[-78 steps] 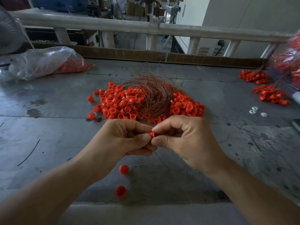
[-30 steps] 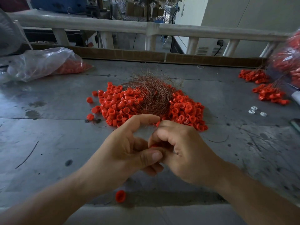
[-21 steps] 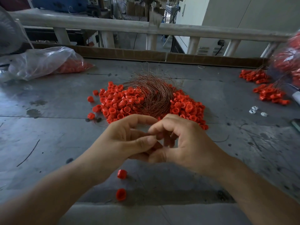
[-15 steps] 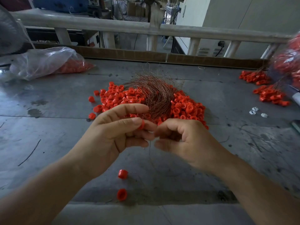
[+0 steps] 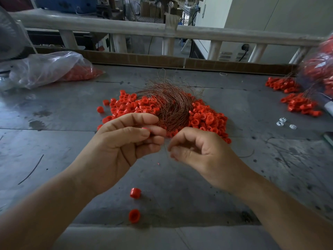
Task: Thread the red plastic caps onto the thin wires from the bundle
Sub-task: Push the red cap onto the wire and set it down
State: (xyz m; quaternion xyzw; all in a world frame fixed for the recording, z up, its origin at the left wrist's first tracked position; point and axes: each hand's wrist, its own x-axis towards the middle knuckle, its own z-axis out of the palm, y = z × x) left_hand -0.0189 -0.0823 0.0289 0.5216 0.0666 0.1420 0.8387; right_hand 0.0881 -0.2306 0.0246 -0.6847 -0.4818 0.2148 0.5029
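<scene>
A pile of red plastic caps [image 5: 207, 120] lies mid-table with a curled bundle of thin coppery wires [image 5: 171, 103] on top. My left hand [image 5: 122, 147] pinches one red cap [image 5: 146, 129] between thumb and fingers, just in front of the bundle. My right hand [image 5: 200, 152] sits close beside it, thumb and forefinger curled together; a thin wire seems to run down from them, too fine to be sure. Two loose caps, one [image 5: 135, 193] above the other [image 5: 134, 215], lie near the table's front edge below my hands.
A clear plastic bag [image 5: 48, 68] with red caps lies at the back left. Threaded cap clusters [image 5: 299, 103] and another bag [image 5: 322, 69] sit at the right, with small white pieces [image 5: 284, 122] nearby. A railing [image 5: 162, 31] runs behind the grey table [image 5: 54, 141].
My hands have come apart from a tight joined pinch. The left has lifted slightly with a cap. A second cap now lies on the table below them.
</scene>
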